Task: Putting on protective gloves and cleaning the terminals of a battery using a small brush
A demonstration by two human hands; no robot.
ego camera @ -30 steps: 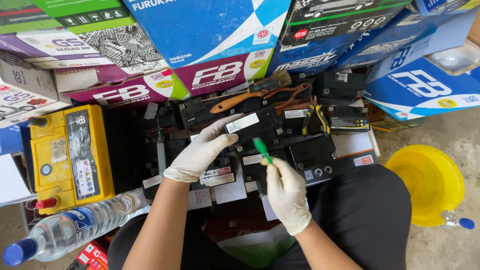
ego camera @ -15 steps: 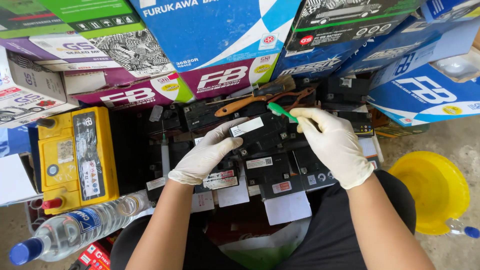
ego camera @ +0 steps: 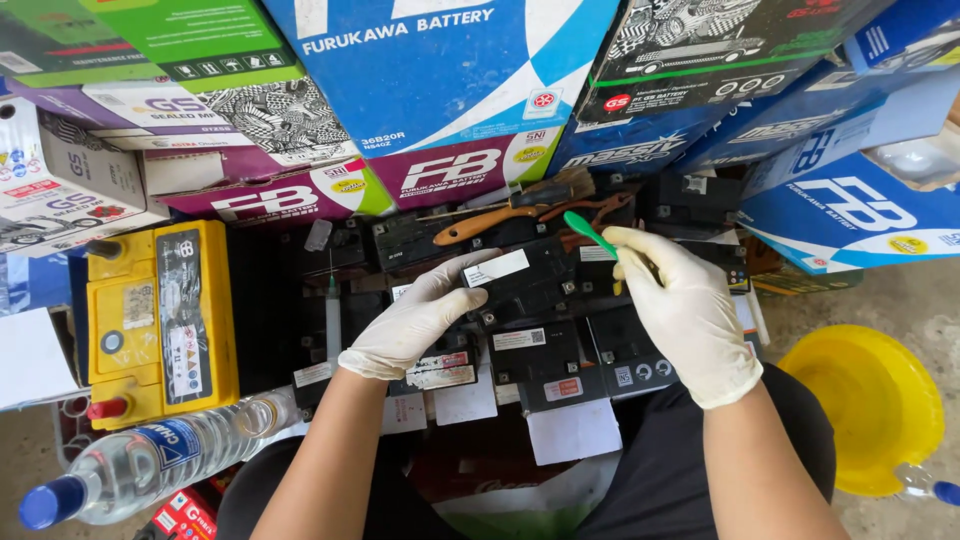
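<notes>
Moved since earlier: my right hand [ego camera: 685, 315] carries the green stick [ego camera: 590, 234] up and rightward off the batteries' near edge.
Right fingers pinch that light, stiff, thin tool low on its shaft; left hand [ego camera: 420, 318], fingers together, presses flat on a heavy, rigid black battery [ego camera: 525, 285] just beyond.

White gloves on left hand [ego camera: 415, 322] and right hand [ego camera: 685, 310]; green stick [ego camera: 590, 233]; black batteries [ego camera: 545, 300]; yellow battery [ego camera: 160, 320]; yellow bowl [ego camera: 870, 400]; blue bottle cap [ego camera: 45, 503].
</notes>
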